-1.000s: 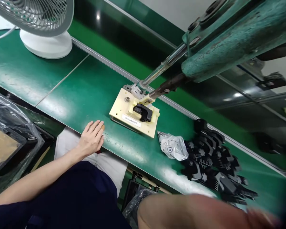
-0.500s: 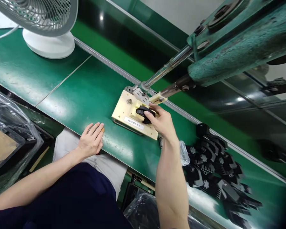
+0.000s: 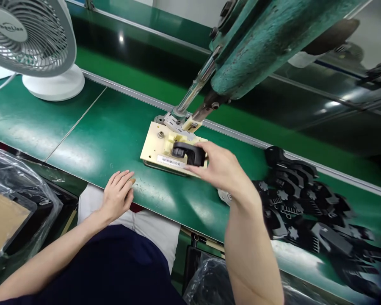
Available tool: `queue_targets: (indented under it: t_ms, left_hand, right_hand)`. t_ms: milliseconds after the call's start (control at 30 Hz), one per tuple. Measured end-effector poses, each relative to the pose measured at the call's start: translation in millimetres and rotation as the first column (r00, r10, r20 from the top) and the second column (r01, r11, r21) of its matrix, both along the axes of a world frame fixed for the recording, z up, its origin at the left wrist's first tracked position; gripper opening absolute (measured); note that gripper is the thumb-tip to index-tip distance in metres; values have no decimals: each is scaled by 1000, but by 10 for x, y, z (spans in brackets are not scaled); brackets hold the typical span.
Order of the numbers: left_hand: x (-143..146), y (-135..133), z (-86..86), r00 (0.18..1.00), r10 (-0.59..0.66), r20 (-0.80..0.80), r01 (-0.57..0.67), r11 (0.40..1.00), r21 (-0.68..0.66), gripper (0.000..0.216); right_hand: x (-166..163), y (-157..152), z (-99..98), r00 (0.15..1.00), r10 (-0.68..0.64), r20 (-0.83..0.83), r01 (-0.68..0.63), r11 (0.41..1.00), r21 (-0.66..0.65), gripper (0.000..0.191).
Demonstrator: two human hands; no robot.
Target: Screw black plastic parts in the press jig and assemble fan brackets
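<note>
My left hand (image 3: 118,194) lies on the front edge of the green bench (image 3: 114,127), fingers stretched out and holding nothing. Between the thumb and fingers of my right hand (image 3: 224,166) is a curved black plastic part (image 3: 194,155), gripped at its right end. That part sits over the cream-coloured fixture plate (image 3: 152,142); whether it rests in the yellow block (image 3: 171,142) or is just above it, I cannot tell. A printed white label (image 3: 170,161) runs along the plate's front. Metal linkage pieces (image 3: 177,123) stand right behind the black part.
A green-painted machine arm (image 3: 260,55) with metal rods slants down to the fixture. To the right lies a pile of black plastic parts (image 3: 292,199). A white fan (image 3: 53,82) stands at the back left. Plastic-lined boxes (image 3: 6,220) are below the bench edge.
The view has shifted, moving the pile rightward in frame. My right hand now grips the black part's right end, and more of its curved side shows. My left hand stays on the bench edge.
</note>
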State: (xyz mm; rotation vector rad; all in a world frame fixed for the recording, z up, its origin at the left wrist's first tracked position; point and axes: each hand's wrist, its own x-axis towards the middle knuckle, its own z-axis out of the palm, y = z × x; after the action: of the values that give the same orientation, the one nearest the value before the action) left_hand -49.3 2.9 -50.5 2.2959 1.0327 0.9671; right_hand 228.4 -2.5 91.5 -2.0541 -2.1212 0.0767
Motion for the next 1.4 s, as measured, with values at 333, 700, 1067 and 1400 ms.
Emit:
queue_targets:
  t_ms: [333,700,1067,1400]
  left_hand:
    - [203,-331,622,718,277,639,487,457,-745,54]
    - [229,-531,600,815,176,552,385,548,-742,59]
    - [69,-193,568,871,-146,470,370,823,-432,86]
    - [-93,212,625,880,203,430,-69,950,-306,35]
  right_hand:
    - [-975,-1006,-682,959,54,-278,77,894,441,42]
    - [-1163,-1185,-948,962,32,-269,144,782,606,42]
    - [-1241,-1242,-964,950,18,-312,189,764,618,52]
    - [-1220,-1302,-975,906,-30,-422,287,776,561,60]
